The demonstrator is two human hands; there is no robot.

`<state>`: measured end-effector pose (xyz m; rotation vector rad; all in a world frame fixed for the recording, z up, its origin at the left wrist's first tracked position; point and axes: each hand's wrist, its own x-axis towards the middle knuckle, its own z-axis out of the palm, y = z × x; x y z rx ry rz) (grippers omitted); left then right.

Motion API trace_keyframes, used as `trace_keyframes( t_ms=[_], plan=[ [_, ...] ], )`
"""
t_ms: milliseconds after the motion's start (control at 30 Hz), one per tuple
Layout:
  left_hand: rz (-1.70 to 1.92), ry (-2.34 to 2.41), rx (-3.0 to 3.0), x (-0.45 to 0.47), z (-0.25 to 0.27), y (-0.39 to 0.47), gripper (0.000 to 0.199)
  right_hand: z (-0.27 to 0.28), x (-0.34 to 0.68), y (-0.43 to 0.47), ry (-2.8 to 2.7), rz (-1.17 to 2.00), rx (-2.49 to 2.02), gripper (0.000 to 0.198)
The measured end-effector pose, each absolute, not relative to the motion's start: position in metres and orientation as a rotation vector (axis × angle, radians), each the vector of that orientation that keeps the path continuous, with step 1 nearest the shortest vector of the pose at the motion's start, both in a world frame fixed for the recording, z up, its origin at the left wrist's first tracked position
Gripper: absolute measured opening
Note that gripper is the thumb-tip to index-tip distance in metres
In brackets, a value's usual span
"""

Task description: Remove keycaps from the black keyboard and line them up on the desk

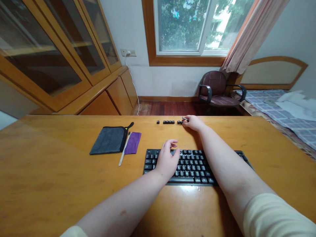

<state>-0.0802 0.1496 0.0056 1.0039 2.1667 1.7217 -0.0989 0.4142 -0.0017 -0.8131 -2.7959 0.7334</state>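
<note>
A black keyboard (190, 166) lies on the wooden desk in front of me, partly covered by both arms. My left hand (168, 159) rests over its left part, with the thumb apart from the loosely curled fingers and nothing held. Beyond the keyboard, near the desk's far edge, my right hand (194, 123) is closed on a thin silvery metal tool (184, 118); its exact kind is too small to tell. Just under those fingertips are black keycaps (178, 122). More loose keycaps (168, 122) stand in a row to their left, with a single keycap (158, 122) at the row's left end.
Left of the keyboard lie a dark grey zip pouch (108, 140), a white-handled brush (124, 149) and a folded purple cloth (133, 143). Past the desk's far edge are a maroon armchair (216, 87), a glass-door cabinet (74, 59) and a bed (283, 102).
</note>
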Motion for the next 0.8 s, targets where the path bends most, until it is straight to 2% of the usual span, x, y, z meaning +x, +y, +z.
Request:
trace_keyframes(
  t_ms=[567,800],
  plan=[
    [1.73,2.175,1.013,-0.08,0.0047,0.1499,0.024,0.0007,-0.0984,0.4101,-2.781,0.709,-0.81,0.031],
    [1.722,2.173,1.022,-0.0804,0.0032,0.1496,0.025,0.0044,-0.1015,0.4047,-2.79,0.548,-0.762,0.036]
  ],
)
